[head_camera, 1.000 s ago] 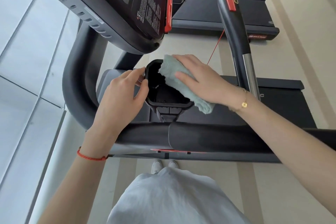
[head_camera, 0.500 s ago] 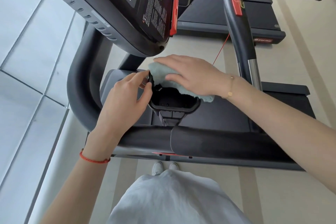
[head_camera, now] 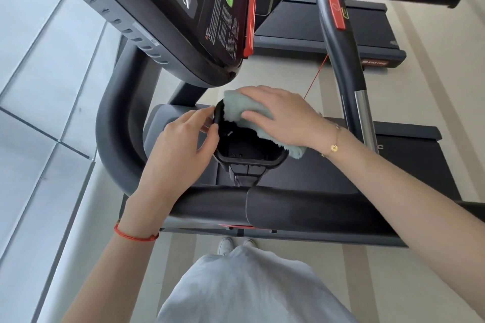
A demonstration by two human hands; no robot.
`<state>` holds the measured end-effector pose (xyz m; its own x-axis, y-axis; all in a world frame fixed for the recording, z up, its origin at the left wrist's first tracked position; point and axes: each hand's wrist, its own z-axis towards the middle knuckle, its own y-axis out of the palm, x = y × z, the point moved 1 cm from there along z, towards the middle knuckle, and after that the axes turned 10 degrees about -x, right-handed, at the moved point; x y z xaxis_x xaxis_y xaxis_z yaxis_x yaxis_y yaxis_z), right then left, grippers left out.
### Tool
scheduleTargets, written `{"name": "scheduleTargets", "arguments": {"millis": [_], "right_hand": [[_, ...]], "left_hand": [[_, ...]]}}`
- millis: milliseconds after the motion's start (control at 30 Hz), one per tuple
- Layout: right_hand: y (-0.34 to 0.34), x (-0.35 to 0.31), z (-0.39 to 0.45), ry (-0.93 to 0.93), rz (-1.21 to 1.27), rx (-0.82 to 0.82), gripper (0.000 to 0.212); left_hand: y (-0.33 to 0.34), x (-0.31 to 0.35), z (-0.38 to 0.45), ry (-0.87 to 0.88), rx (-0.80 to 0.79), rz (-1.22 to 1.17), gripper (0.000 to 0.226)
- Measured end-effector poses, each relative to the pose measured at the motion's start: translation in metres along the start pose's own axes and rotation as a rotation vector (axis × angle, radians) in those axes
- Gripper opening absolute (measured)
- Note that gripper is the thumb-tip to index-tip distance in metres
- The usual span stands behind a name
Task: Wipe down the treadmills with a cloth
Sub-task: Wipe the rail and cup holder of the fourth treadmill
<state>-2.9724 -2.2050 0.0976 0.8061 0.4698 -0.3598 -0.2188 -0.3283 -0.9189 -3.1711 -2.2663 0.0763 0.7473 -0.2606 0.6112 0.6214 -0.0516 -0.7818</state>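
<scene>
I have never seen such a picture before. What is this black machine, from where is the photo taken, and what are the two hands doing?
The camera sits on the person's head and looks down, so you see their own arms. The black machine is a treadmill, seen from above over its front handrail. The right hand presses a pale green cloth flat onto the rim of a black cup holder, wiping it. The left hand pinches the holder's left edge, apparently to steady it. A second treadmill stands behind on the floor.

Bright, even daylight; soft shadows, slight overall softness, wide-angle bending at the edges.
</scene>
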Motion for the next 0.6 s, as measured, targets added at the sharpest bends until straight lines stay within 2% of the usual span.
{"name": "scheduleTargets", "arguments": {"millis": [100, 200, 400, 600], "right_hand": [[0.009, -0.003, -0.031, 0.137, 0.203, 0.044, 0.054], [0.019, -0.017, -0.045, 0.24, 0.229, 0.052, 0.063], [0.004, -0.004, -0.013, 0.244, 0.188, 0.019, 0.054], [0.022, -0.016, -0.051, 0.231, 0.304, 0.078, 0.062]], "left_hand": [[0.0, 0.0, 0.0, -0.002, -0.002, 0.003, 0.044], [0.001, -0.001, -0.001, -0.003, 0.011, 0.021, 0.041], [-0.001, 0.001, -0.002, -0.02, 0.011, 0.041, 0.036], [-0.002, 0.004, -0.003, -0.029, 0.004, 0.035, 0.036]]}}
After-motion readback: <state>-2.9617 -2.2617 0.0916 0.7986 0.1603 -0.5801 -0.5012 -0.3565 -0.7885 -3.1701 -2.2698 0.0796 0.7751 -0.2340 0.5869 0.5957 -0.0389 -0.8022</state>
